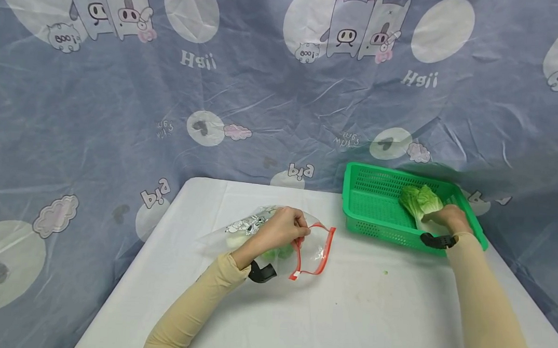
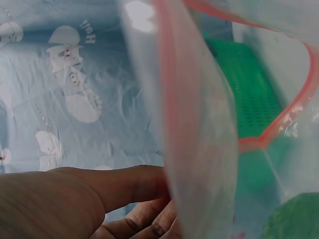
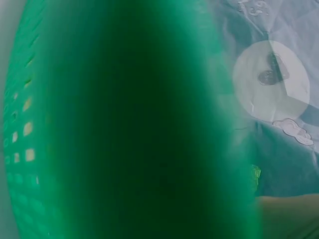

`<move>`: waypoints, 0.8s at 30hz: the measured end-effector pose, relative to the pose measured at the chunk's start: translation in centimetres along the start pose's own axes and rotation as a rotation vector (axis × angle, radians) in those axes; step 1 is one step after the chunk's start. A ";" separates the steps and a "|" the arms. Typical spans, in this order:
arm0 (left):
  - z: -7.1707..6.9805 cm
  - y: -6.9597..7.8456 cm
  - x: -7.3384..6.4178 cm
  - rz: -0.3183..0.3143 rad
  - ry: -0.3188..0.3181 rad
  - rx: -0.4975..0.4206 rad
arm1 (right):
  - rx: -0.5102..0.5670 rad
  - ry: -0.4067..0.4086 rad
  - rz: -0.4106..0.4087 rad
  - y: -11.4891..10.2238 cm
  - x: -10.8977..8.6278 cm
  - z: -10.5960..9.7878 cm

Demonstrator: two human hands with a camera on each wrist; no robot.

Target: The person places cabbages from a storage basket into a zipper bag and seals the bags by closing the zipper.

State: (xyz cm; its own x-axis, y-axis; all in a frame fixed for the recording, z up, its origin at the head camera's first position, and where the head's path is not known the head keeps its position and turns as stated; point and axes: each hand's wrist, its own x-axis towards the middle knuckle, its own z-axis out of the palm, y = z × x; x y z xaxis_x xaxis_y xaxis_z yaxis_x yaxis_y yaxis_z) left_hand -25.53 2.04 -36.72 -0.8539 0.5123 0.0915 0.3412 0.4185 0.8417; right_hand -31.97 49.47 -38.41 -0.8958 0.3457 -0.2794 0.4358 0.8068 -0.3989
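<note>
Basket [image 3: 129,124] hems right grip [image 1: 450,219]; left grip [image 1: 281,230] pinches edge of open bag [image 1: 251,225].

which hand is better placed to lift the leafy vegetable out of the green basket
Probably the right hand: it is inside the green basket, at the leafy vegetable. The left hand is farther off, pinching the clear bag near its red opening.

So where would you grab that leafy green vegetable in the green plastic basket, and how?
Probably by the pale stalk of the leafy green vegetable, coming from above, over the near side of the green plastic basket: the leaves spread wider toward the back, while the stalk points nearer. The right hand is at that end.
</note>
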 end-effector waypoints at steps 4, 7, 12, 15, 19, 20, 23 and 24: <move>-0.2 0.1 0.0 -0.002 0.002 -0.014 | -0.003 0.012 -0.043 0.1 0.0 0.3; -0.4 0.0 0.0 0.001 0.009 -0.016 | -0.022 0.024 -0.078 0.3 -0.1 0.5; -0.6 -0.1 0.1 0.010 0.024 -0.018 | -0.013 0.064 -0.068 0.2 0.1 0.7; -0.9 0.0 0.0 0.018 0.033 -0.028 | 0.036 0.119 -0.072 -0.3 0.2 0.8; -1.2 0.1 0.0 0.012 0.050 -0.056 | 0.131 0.209 -0.100 -1.6 -0.4 0.8; -1.3 0.2 0.0 0.009 0.056 -0.057 | 0.161 0.231 -0.102 -1.9 -0.6 0.9; -1.5 0.2 -0.1 0.003 0.070 -0.062 | 0.277 0.279 -0.100 -3.0 -1.4 1.2; -1.6 0.2 -0.1 0.001 0.074 -0.063 | 0.315 0.295 -0.104 -3.3 -1.7 1.4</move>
State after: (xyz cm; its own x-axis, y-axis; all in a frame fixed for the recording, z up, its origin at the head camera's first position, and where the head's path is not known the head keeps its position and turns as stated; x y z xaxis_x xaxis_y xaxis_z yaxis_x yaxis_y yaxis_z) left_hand -25.94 0.89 -35.71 -0.8812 0.4547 0.1295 0.3185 0.3685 0.8733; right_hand -31.73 45.56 -37.85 -0.9031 0.4290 0.0192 0.3063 0.6747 -0.6715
